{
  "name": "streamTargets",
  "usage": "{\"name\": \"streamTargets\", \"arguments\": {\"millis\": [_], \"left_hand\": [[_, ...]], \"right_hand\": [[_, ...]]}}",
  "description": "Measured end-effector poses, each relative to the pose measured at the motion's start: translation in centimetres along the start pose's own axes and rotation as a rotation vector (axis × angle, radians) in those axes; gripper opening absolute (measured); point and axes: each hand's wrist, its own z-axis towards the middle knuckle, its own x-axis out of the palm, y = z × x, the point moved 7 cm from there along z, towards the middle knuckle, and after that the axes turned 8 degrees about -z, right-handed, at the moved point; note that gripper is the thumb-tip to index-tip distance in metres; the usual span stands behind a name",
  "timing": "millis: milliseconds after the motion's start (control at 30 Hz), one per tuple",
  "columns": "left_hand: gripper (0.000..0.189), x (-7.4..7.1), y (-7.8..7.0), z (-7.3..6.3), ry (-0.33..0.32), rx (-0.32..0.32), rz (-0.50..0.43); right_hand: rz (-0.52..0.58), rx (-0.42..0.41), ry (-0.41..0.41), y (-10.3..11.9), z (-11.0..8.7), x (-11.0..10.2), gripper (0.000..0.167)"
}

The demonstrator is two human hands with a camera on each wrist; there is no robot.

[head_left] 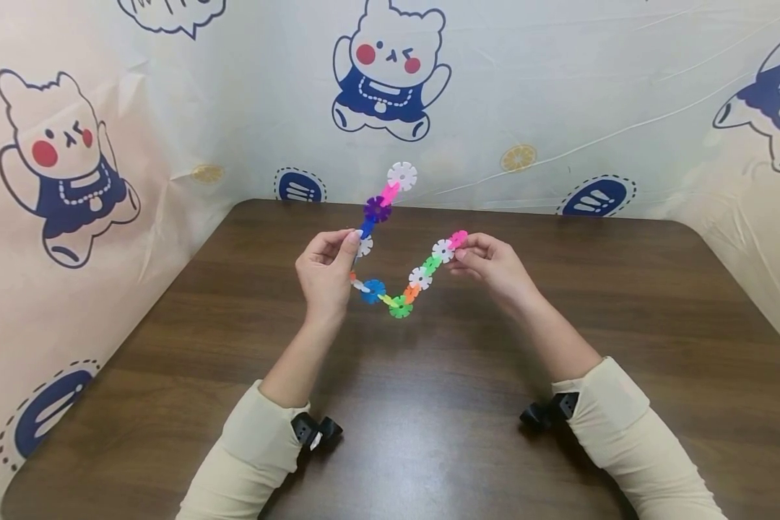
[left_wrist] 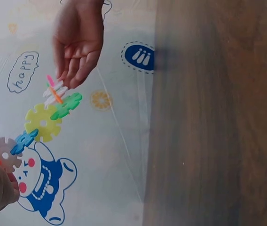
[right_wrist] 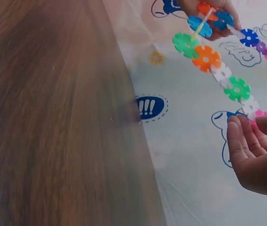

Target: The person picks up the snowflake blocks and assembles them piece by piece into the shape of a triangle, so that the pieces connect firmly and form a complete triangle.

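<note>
A chain of interlocking snowflake discs (head_left: 400,306) in many colours hangs in a curve between two hands, above the table. The left hand (head_left: 326,273) pinches it partway along, hiding some discs; beyond its thumb a free end rises through blue, purple and pink to a white disc (head_left: 401,176). At the other end, the right hand (head_left: 490,269) pinches the pink disc (head_left: 458,239) between thumb and fingers. A yellow disc (left_wrist: 43,123) and a green disc (left_wrist: 66,106) show in the left wrist view. From the right wrist, an orange disc (right_wrist: 206,58) is visible along the chain.
Under the hands lies a dark brown wooden table (head_left: 188,347). Behind and beside it hangs a pale sheet (head_left: 247,94) printed with cartoon bears. A small black camera is strapped to each cream sleeve (head_left: 250,433).
</note>
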Motion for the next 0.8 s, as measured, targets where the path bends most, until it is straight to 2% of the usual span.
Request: {"name": "streamTargets", "arguments": {"millis": [133, 267, 600, 800], "left_hand": [[0.020, -0.1, 0.5, -0.3, -0.016, -0.028, 0.010], [0.020, -0.1, 0.7, -0.4, -0.021, -0.038, 0.010], [0.018, 0.4, 1.1, -0.7, -0.014, -0.077, -0.015], [0.017, 0.5, 1.2, -0.8, -0.005, -0.072, -0.026]], "right_hand": [[0.049, -0.027, -0.034, 0.4, 0.0, 0.3, 0.012], [0.039, -0.080, -0.061, 0.9, 0.1, 0.4, 0.010], [-0.074, -0.229, -0.083, 2.9, -0.2, 1.1, 0.015], [-0.117, -0.287, -0.072, 3.9, -0.3, 1.9, 0.017]]}}
